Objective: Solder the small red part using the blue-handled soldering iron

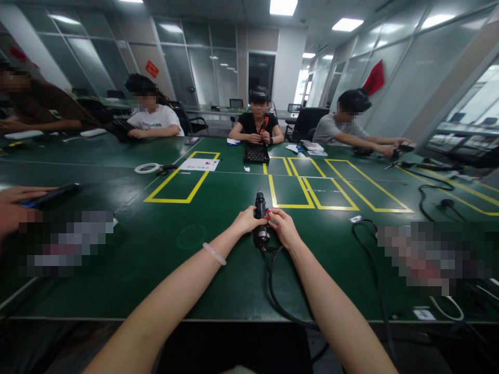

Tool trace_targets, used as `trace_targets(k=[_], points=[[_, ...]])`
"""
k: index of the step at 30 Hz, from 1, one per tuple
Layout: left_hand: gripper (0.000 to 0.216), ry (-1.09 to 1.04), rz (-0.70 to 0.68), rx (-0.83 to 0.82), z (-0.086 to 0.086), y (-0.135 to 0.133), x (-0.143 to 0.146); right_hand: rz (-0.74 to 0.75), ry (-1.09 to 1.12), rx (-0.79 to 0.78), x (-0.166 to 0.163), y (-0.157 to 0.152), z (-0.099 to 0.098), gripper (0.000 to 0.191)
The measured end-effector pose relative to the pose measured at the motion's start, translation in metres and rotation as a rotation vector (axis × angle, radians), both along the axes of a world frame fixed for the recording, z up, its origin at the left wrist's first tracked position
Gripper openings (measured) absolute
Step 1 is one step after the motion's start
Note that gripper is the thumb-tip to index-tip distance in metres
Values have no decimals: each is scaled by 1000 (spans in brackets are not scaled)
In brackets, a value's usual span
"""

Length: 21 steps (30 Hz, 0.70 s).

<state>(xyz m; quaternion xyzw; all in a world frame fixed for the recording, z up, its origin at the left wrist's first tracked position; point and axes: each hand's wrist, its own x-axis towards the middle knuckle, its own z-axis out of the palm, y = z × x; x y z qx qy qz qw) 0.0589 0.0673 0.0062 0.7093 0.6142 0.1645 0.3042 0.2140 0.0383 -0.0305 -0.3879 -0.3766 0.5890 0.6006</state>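
A black electric screwdriver (pixel 261 228) lies on the green table in front of me, its tip pointing away and its cord leaving the near end. My left hand (pixel 246 220) grips its body from the left, the thumb laid across it. From the right side, my right hand (pixel 284 226) holds bent fingertips against the same body, with a small red spot showing at the fingers. Whether that spot is a nail or part of the tool I cannot tell. The black cord (pixel 273 291) curves beneath my right forearm towards the table's near edge.
Yellow tape rectangles (pixel 169 200) mark the green table (pixel 148 280). Across it, a person works over a black tray (pixel 256 154); other people sit around. A white sheet (pixel 200 164) and a coiled white cable (pixel 147 168) lie left of centre. Another black cable (pixel 368 249) runs at right.
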Motion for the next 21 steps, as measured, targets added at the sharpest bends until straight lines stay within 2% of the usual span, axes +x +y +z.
trace_targets(k=[6, 12, 14, 17, 21], points=[[66, 187, -93, 164, 12, -12, -3, -16, 68, -51, -3, -1, 2, 24], [64, 205, -173, 145, 18, -18, 3, -64, 229, -50, -5, -5, 9, 27], [59, 127, -163, 90, 17, -17, 2, -55, 267, -37, -6, -6, 12, 27], [51, -77, -103, -105, 14, -16, -5, -20, 290, -9, -9, -9, 14, 27], [54, -403, -3, -300, 12, -21, -20, 42, 224, 78, -15, -11, 13, 25]])
